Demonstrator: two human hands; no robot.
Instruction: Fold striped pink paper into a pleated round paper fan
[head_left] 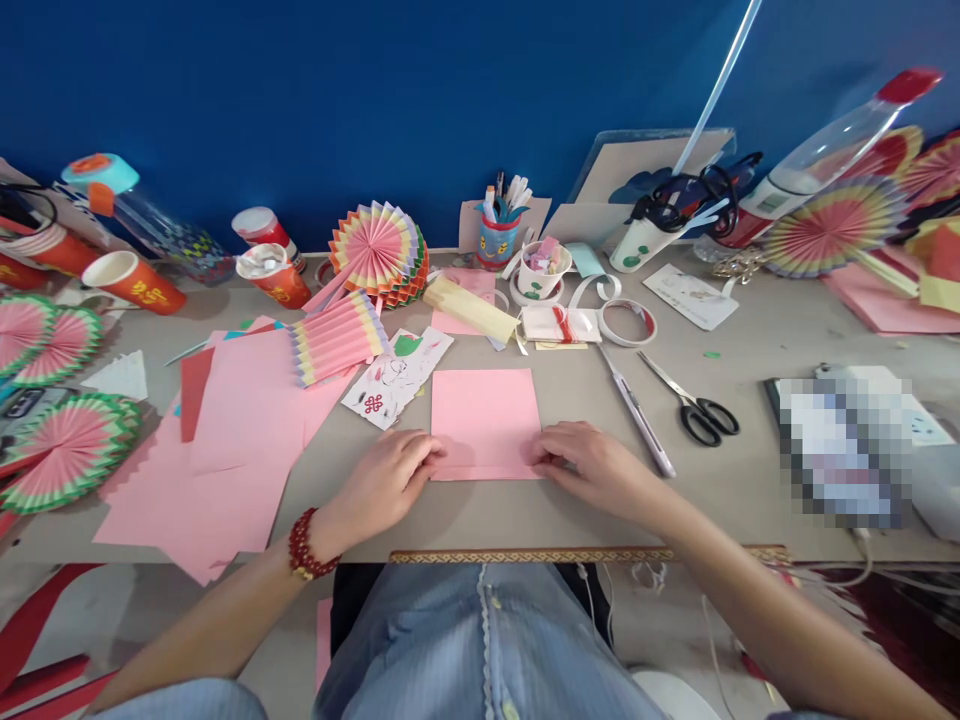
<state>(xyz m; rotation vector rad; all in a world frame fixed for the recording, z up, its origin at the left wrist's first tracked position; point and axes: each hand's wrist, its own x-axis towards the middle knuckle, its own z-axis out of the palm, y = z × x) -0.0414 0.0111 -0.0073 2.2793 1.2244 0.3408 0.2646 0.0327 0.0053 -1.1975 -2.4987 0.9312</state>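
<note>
A pink sheet of paper [486, 420] lies flat on the table in front of me, with a narrow fold line along its near edge. My left hand [394, 475] pinches its left edge near the lower corner. At the opposite edge, my right hand [581, 460] has its curled fingers closed on the paper. Just right of my right hand lies a white and grey utility knife [637, 415]. Black-handled scissors [697, 405] rest beyond it. A white card with drawings [397, 375] is near my left hand.
Loose pink sheets [240, 410] and a pleated paper strip [337, 340] spread on the left. Paper fans [375, 250], red paper cups [135, 282], a pen holder [499, 235] and a tape roll [628, 322] stand or lie farther back. A blurred phone [836, 450] is at right.
</note>
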